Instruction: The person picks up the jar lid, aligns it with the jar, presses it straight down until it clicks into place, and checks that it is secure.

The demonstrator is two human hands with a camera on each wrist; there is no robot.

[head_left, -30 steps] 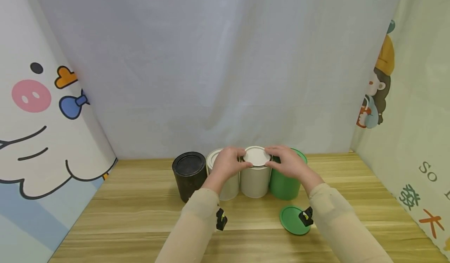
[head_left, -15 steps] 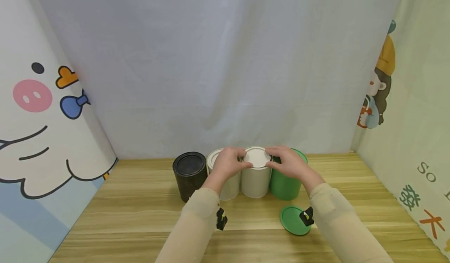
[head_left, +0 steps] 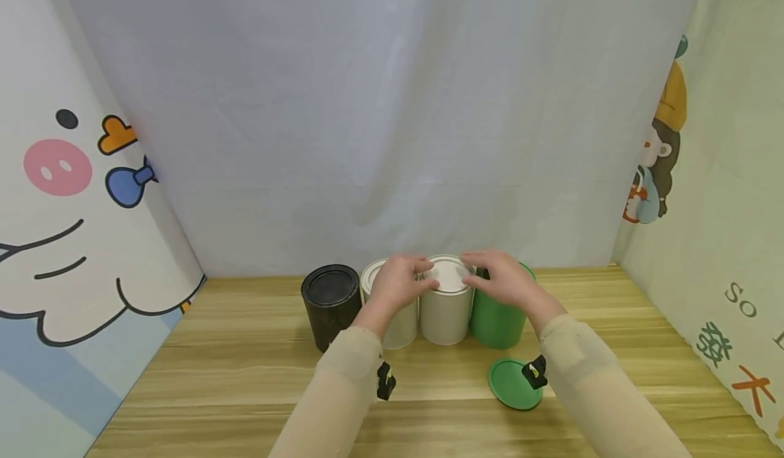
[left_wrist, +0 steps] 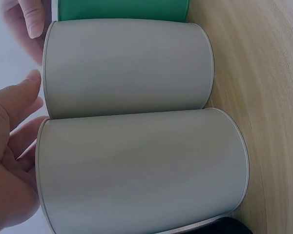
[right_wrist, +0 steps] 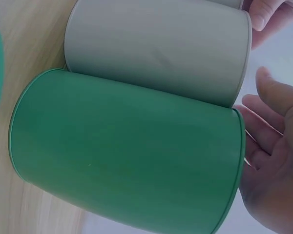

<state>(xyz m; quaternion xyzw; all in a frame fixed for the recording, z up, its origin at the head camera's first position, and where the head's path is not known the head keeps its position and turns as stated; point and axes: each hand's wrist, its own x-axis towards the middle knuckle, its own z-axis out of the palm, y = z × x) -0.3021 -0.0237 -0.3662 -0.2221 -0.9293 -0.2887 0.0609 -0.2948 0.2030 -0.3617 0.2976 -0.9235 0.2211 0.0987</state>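
Observation:
A white lid [head_left: 450,274] sits level on the right-hand white can [head_left: 445,318] in the head view. Left of the lid is my left hand [head_left: 398,283], thumb and fingertips right at its rim. On the other side, my right hand [head_left: 505,277] hovers over the open green can [head_left: 497,323], its fingers spread loosely. The right wrist view shows the right thumb [right_wrist: 271,90] held off the white can's rim. A second lidded white can [head_left: 401,325], partly hidden by my left hand, stands under it. The green lid [head_left: 513,384] lies flat on the table in front.
A black lidded can [head_left: 331,305] stands at the left end of the row. The wooden table [head_left: 245,376] meets a grey cloth [head_left: 306,138] behind the cans. Printed cloths [head_left: 61,240] hang at both sides.
The dark gap under the white lid has vanished, so it now sits flush on its can. My right hand has eased up and away from the rim; the left has barely moved.

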